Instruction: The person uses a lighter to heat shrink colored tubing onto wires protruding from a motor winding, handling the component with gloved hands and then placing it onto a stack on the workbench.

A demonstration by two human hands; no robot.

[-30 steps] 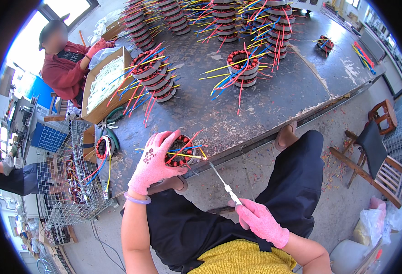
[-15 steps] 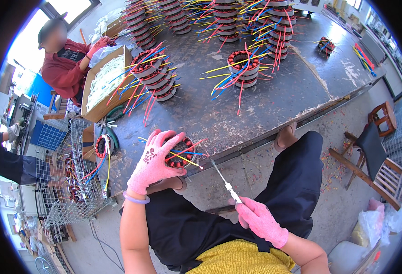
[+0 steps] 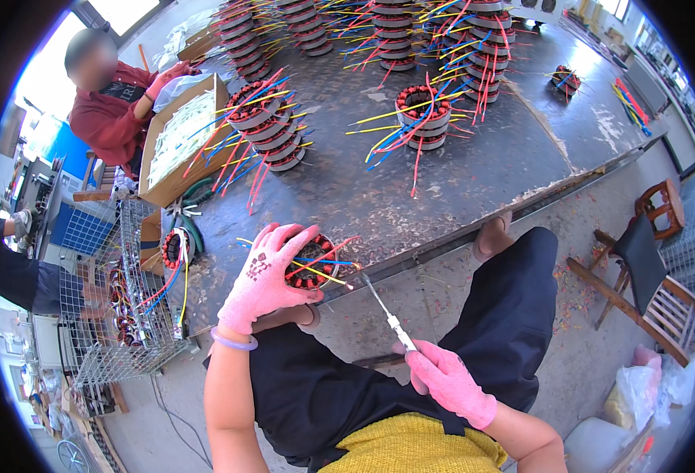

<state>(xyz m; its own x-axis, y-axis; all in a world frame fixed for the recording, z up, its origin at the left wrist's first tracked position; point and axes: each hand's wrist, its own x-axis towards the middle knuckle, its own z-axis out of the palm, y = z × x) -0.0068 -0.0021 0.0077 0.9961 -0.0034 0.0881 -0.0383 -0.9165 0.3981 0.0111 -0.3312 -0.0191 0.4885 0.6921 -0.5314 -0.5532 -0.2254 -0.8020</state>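
Note:
At the table's near edge my left hand (image 3: 267,272), in a pink glove, is closed around a motor stator (image 3: 304,274) with red windings. Red, blue and yellow wire leads stick out of the stator to the right. My right hand (image 3: 447,380), also pink-gloved, grips a slim white-handled tool (image 3: 396,322) with a long thin metal shaft, its exact kind unclear. The shaft's tip sits close to the end of the blue lead (image 3: 340,262); whether they touch I cannot make out.
Stacked stators (image 3: 267,130) stand on the dark table (image 3: 347,189), with a shorter stack (image 3: 425,118) farther right. Left are another stator (image 3: 175,248), green-handled pliers (image 3: 190,225), a cardboard box (image 3: 154,189) and a wire basket (image 3: 138,339). A co-worker (image 3: 115,118) sits beyond. A wooden chair (image 3: 639,276) stands right.
The tool's tip has shifted slightly up and left, toward the wire ends. The blue lead now shows straighter toward it. Both hands keep their grip.

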